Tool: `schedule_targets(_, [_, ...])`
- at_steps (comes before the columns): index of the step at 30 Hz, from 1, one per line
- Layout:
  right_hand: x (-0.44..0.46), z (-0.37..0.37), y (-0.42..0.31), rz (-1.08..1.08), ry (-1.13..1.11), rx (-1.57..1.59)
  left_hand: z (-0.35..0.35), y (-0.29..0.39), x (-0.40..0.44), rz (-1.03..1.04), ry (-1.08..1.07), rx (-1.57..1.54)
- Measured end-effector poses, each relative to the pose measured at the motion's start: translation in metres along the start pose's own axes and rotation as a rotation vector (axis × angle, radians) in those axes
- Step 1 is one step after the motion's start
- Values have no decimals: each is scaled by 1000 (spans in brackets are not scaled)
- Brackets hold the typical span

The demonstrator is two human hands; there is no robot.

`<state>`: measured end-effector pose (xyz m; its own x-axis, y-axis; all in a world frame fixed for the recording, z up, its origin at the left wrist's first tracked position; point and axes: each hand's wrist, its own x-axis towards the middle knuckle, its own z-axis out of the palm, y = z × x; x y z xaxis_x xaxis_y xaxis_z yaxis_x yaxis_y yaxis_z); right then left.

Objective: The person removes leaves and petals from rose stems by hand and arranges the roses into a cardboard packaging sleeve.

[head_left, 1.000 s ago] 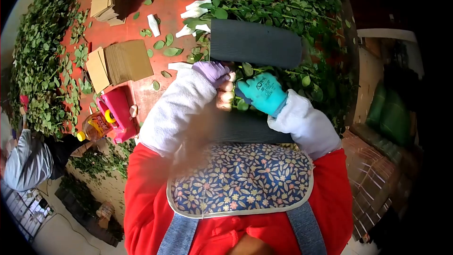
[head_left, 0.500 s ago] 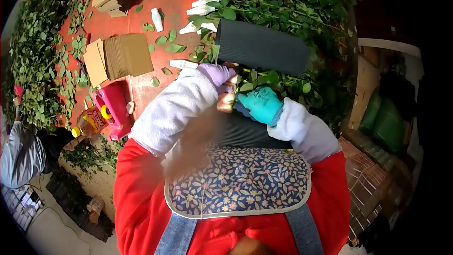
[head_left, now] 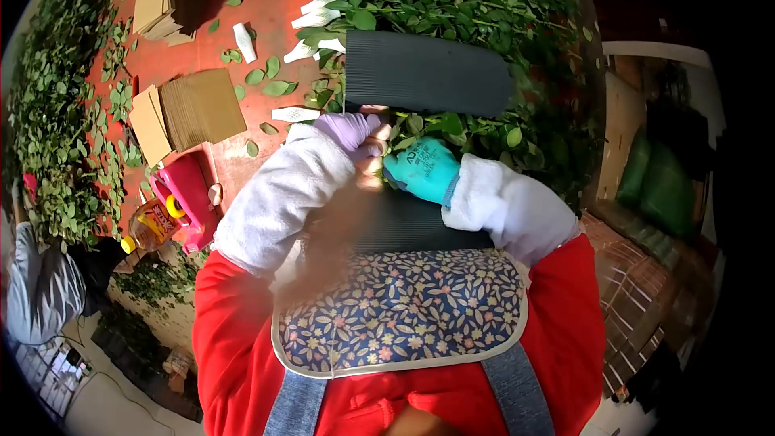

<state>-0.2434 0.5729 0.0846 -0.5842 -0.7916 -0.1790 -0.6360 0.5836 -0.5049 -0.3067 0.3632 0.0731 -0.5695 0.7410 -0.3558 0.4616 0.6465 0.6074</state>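
Note:
My left hand point(head_left: 349, 131), in a lavender glove, is closed at the left end of a leafy bunch. Small pale peach, rounded shapes point(head_left: 371, 168) show beside its fingers; I cannot tell whether they are flower heads or fingertips. Close by on the right, my right hand point(head_left: 424, 169), in a teal glove, is curled round leafy rose stems point(head_left: 452, 125); its fingertips are partly hidden. A black corrugated sheet point(head_left: 428, 73) lies just beyond the hands. More black corrugated material point(head_left: 420, 222) shows below them, nearest my floral apron bib point(head_left: 404, 307).
White mesh sleeves point(head_left: 295, 115) and loose leaves lie on the red table point(head_left: 278, 32). Cardboard pieces point(head_left: 202, 109), a pink jug point(head_left: 190, 198) and a yellow-capped bottle point(head_left: 149, 226) are at left. Leafy stems point(head_left: 484, 0) pile up at back right. A person's grey sleeve point(head_left: 44, 291) shows far left.
The whole view has shifted, so table items sit slightly further left. My right hand has turned a little and stays close to the left, both still at the stems.

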Motion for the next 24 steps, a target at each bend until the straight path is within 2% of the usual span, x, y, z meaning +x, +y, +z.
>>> schedule_targets(1, [-1,-1,1,-3,-54,-70,-1,1,0,3,-6,-3])
schedule_targets(6, [-1,-6,2,26,-81,-34,-15,14,-8,14,-40,-90])
schedule_targets(8, [-3,-12,-3,32,-80,-50,-15,16,-11,53,49,-128])
schedule_targets(9, [-2,-26,-9,30,-100,-82,-5,13,-8,-6,52,20])
schedule_targets(10, [-2,-37,-13,25,-125,-117,-5,14,-8,-3,42,26])
schedule_targets(11, [-2,-42,-17,-15,94,-28,-5,14,-8,-2,39,-71])
schedule_targets(13, [0,-44,-20,-68,256,63,-18,23,-4,-67,-94,-68])
schedule_targets(20, [12,-17,-13,-72,277,209,-18,29,-7,-61,-6,53])
schedule_targets(22, [10,-14,-14,-73,298,224,-10,25,-10,-8,88,-21])
schedule_targets(24, [7,-11,-13,-71,313,242,-9,27,-8,-61,46,12])
